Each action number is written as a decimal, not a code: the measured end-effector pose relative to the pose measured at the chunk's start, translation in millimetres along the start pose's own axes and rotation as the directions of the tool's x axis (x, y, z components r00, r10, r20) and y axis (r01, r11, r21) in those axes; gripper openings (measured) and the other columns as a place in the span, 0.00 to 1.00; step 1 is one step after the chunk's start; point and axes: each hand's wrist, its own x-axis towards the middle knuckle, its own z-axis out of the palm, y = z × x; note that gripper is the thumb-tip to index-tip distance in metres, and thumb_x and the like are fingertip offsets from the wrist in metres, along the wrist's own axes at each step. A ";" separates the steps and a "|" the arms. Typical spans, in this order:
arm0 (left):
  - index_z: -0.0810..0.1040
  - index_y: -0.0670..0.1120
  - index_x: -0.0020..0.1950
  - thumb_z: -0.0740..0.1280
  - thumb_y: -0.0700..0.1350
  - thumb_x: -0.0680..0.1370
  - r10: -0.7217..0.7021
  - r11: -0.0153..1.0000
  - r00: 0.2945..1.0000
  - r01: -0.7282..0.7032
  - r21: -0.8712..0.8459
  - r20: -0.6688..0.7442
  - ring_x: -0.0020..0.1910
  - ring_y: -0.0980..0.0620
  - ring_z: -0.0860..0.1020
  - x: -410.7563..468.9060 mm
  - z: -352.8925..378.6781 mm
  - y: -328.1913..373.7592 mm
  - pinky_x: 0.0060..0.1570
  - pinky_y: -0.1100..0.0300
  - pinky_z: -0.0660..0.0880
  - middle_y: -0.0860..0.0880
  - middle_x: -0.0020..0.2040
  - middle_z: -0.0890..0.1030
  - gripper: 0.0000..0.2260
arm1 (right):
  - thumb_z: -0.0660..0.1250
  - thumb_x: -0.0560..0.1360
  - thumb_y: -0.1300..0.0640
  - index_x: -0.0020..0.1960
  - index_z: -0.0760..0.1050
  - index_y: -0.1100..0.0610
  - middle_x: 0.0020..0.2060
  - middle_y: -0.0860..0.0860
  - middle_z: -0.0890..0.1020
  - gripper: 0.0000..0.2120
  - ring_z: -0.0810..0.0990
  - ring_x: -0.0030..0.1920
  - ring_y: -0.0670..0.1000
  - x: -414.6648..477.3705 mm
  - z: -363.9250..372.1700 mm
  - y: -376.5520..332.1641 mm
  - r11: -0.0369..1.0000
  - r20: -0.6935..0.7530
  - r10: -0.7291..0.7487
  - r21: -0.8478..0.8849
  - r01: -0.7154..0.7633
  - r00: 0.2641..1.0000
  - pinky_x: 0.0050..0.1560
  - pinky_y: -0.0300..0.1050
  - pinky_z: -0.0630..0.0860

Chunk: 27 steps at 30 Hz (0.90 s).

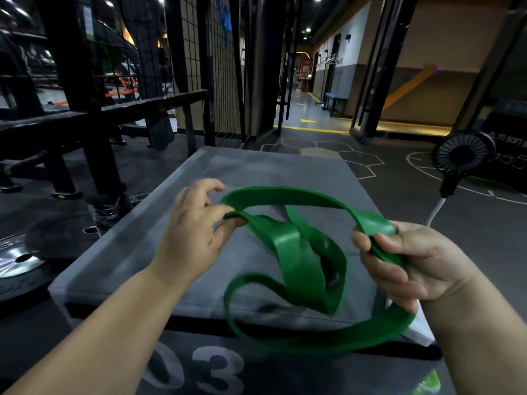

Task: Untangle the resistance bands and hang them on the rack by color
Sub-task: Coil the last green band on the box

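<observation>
My left hand [196,226] pinches one fold of the green band [299,252]; my right hand [413,263] grips another, so it hangs twisted between them. I judge it soft, stretchy and light; better to hold beside the crossing.

Grey box [256,172] observed centre frame, marked "03" on the near face. Weight plate [17,263] noted on the floor at left. Black fan [463,153] seen at right, white cable [435,213] hung below it. Mesh panel [225,81] located behind the box; hexagon markings [328,146] painted on the floor beyond.
</observation>
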 end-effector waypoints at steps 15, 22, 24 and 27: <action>0.84 0.58 0.44 0.71 0.36 0.73 0.174 0.546 0.728 0.489 -0.680 0.663 0.65 0.59 0.73 -12.2 4.3 23.8 0.65 0.64 0.69 0.54 0.66 0.69 0.15 | 0.53 0.82 0.62 0.63 0.67 0.62 0.45 0.62 0.75 0.11 0.75 0.46 0.60 7.0 -5.2 -2.7 0.935 -0.226 -0.338 0.033 0.354 0.914 0.53 0.57 0.72; 0.82 0.58 0.42 0.71 0.40 0.75 0.091 0.833 0.764 0.293 -0.469 0.639 0.59 0.65 0.72 -11.6 3.0 23.9 0.57 0.77 0.64 0.64 0.64 0.63 0.11 | 0.77 0.65 0.61 0.57 0.77 0.57 0.38 0.54 0.73 0.22 0.72 0.36 0.52 12.3 -7.5 12.2 0.909 -0.355 -0.392 -0.295 0.296 0.849 0.41 0.49 0.75; 0.80 0.60 0.42 0.70 0.42 0.76 0.046 0.909 0.786 0.223 -0.352 0.616 0.55 0.65 0.71 -11.0 4.7 15.1 0.53 0.78 0.64 0.67 0.62 0.60 0.11 | 0.75 0.67 0.61 0.58 0.76 0.58 0.38 0.54 0.73 0.20 0.72 0.37 0.52 11.5 -7.1 12.6 0.918 -0.336 -0.366 -0.282 0.278 0.868 0.41 0.49 0.74; 0.79 0.61 0.40 0.69 0.40 0.77 -0.001 0.912 0.786 0.255 -0.322 0.619 0.51 0.64 0.73 -7.1 0.4 2.5 0.50 0.75 0.67 0.64 0.59 0.62 0.14 | 0.72 0.71 0.61 0.58 0.75 0.58 0.37 0.54 0.72 0.17 0.72 0.36 0.52 5.5 -8.2 8.6 0.914 -0.296 -0.367 -0.291 0.283 0.882 0.40 0.49 0.73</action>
